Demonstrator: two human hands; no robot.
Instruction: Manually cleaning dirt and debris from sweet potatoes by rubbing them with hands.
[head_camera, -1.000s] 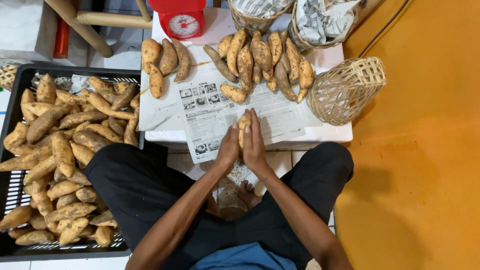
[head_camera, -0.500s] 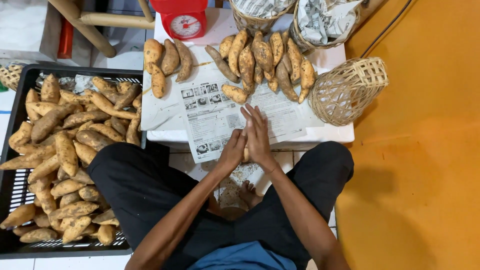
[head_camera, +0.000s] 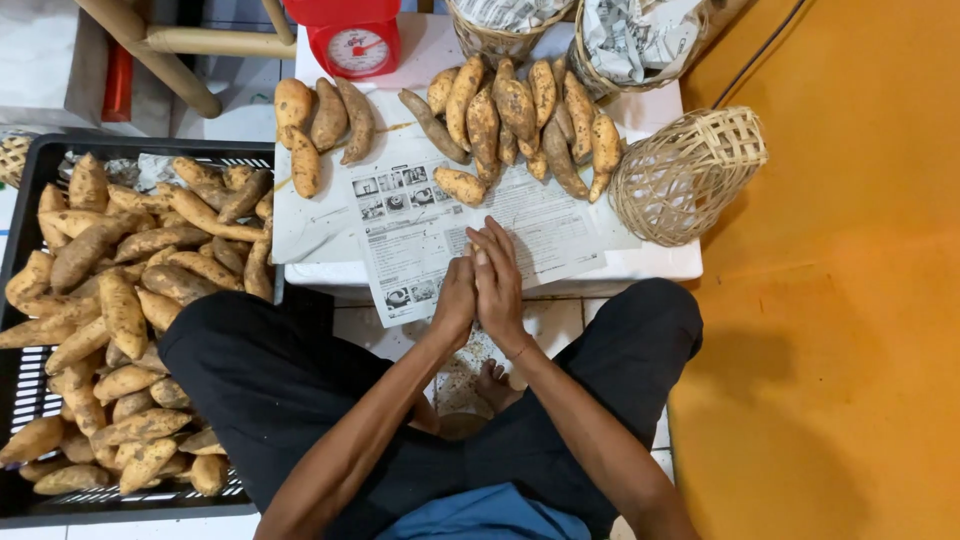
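My left hand (head_camera: 455, 300) and my right hand (head_camera: 499, 283) are pressed palm to palm over the near edge of a newspaper sheet (head_camera: 420, 235) on a low white table (head_camera: 655, 262). The fingers are stretched out flat and I see nothing between the palms. The nearest sweet potato (head_camera: 460, 186) lies on the paper just beyond my fingertips. A large pile of sweet potatoes (head_camera: 520, 110) is behind it, and a smaller group of three sweet potatoes (head_camera: 320, 120) lies at the table's far left.
A black crate (head_camera: 30, 500) full of sweet potatoes stands on my left. A red kitchen scale (head_camera: 357, 47) and two paper-lined baskets (head_camera: 640, 40) sit at the table's back. An empty woven basket (head_camera: 690, 175) lies tipped at the right. Orange floor stretches to the right.
My joined hands have slid slightly against each other and stay over the paper's near edge. The view has shifted a little.
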